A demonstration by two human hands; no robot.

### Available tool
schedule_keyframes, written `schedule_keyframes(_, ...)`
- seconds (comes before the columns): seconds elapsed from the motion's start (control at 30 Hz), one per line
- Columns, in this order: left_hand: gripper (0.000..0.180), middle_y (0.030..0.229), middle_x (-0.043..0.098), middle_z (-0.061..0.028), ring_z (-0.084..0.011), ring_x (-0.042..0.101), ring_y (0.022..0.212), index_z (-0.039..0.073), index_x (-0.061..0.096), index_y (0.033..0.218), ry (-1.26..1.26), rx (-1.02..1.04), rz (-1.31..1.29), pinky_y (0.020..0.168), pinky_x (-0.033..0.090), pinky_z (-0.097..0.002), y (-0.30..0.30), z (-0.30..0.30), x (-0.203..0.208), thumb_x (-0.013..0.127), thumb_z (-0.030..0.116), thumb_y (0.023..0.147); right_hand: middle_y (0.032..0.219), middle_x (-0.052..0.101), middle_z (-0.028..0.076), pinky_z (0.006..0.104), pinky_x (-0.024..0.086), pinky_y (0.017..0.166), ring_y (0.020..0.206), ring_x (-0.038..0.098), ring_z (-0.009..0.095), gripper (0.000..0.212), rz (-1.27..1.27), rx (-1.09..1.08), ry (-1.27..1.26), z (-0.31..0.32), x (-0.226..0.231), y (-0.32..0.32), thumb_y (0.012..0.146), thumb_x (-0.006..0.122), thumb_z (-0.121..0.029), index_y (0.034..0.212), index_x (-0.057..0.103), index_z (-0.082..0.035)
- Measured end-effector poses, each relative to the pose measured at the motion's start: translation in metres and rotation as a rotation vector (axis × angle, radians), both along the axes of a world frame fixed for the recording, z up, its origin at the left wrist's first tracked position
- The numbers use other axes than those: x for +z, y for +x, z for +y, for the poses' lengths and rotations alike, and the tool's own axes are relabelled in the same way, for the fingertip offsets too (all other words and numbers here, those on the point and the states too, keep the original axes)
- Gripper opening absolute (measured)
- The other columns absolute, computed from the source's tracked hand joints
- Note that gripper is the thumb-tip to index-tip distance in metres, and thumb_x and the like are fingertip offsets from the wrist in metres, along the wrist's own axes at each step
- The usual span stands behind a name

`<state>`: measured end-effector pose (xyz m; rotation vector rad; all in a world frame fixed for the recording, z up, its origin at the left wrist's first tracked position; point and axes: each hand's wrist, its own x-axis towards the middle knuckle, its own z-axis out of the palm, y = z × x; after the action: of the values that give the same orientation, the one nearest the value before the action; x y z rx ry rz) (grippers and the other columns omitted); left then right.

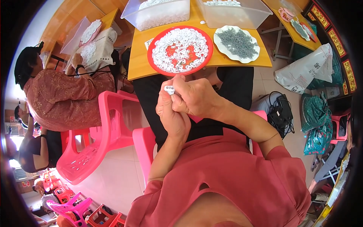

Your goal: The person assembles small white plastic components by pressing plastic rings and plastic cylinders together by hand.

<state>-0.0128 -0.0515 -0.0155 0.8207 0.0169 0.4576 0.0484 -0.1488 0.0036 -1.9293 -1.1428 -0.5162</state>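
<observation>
In front of my lap, my left hand (pixel 172 115) is closed round a small white plastic piece (pixel 169 89) with two slots, which pokes out at the thumb and forefinger. My right hand (pixel 200 96) presses against it, its thumb and fingers pinched at the piece's right side. Anything else between the fingers is hidden. Just beyond both hands lies a round red tray (pixel 210 46) covered with similar white pieces (pixel 174 41). To its right, a white scalloped plate (pixel 242 59) holds a heap of small grey screw-like parts (pixel 236 42).
Two clear plastic bins (pixel 166 17) with white pieces stand at the back of the wooden table (pixel 138 64). A pink chair (pixel 109 125) and a seated co-worker (pixel 64 94) are to my left. On the right lie a white sack (pixel 306 70) and black cables (pixel 281 113).
</observation>
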Motion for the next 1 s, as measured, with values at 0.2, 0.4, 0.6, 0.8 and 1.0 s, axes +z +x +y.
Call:
schedule_keyframes(0.2,0.043,0.121,0.068,-0.0129,-0.016,0.065,0.109,-0.006,0.062,0.123,-0.03,0.025,0.04,0.098,0.05,-0.0295,0.001,-0.002,0.0,0.041,0.031,0.116,0.065,0.063,0.013,0.039,0.052,0.049,0.056,0.068,0.029,0.025,0.025,-0.021,-0.009,0.003,-0.005,0.0,0.094,0.067,-0.02,0.1,0.055,0.002)
schedule_keyframes(0.4,0.038,0.118,0.07,-0.0126,-0.0162,0.066,0.107,-0.005,0.063,0.123,-0.014,0.037,0.037,0.097,0.051,-0.0294,0.007,0.0,-0.008,0.043,0.027,0.115,0.067,0.064,0.015,0.0396,0.052,0.05,0.057,0.068,0.031,0.023,0.081,-0.028,0.002,0.007,-0.016,0.003,0.094,0.068,-0.019,0.1,0.056,-0.001)
schedule_keyframes(0.6,0.036,0.12,0.07,-0.0136,-0.0169,0.068,0.11,-0.005,0.063,0.126,0.014,0.071,0.003,0.098,0.054,-0.031,0.008,0.01,-0.01,0.047,0.025,0.114,0.07,0.064,0.019,0.044,0.051,0.054,0.062,0.068,0.037,0.018,0.308,0.117,0.119,0.005,-0.008,0.003,0.1,0.063,-0.017,0.105,0.056,-0.001)
schedule_keyframes(0.8,0.037,0.13,0.067,-0.0146,-0.0182,0.065,0.118,-0.005,0.06,0.136,0.012,0.033,0.006,0.104,0.051,-0.0313,0.008,0.01,-0.014,0.05,0.021,0.113,0.067,0.059,0.009,0.0318,0.045,0.054,0.055,0.058,0.016,0.026,0.517,0.28,0.297,0.001,0.004,0.009,0.11,0.051,-0.017,0.117,0.065,0.004)
schedule_keyframes(1.0,0.036,0.138,0.064,-0.0183,-0.0196,0.063,0.123,-0.006,0.058,0.14,0.095,-0.087,-0.054,0.108,0.049,-0.0329,0.013,0.021,-0.014,0.056,0.014,0.109,0.058,0.05,-0.001,0.0232,0.035,0.048,0.049,0.042,0.006,0.037,1.087,0.349,0.352,-0.011,0.023,0.007,0.112,0.048,-0.023,0.128,0.067,0.006)
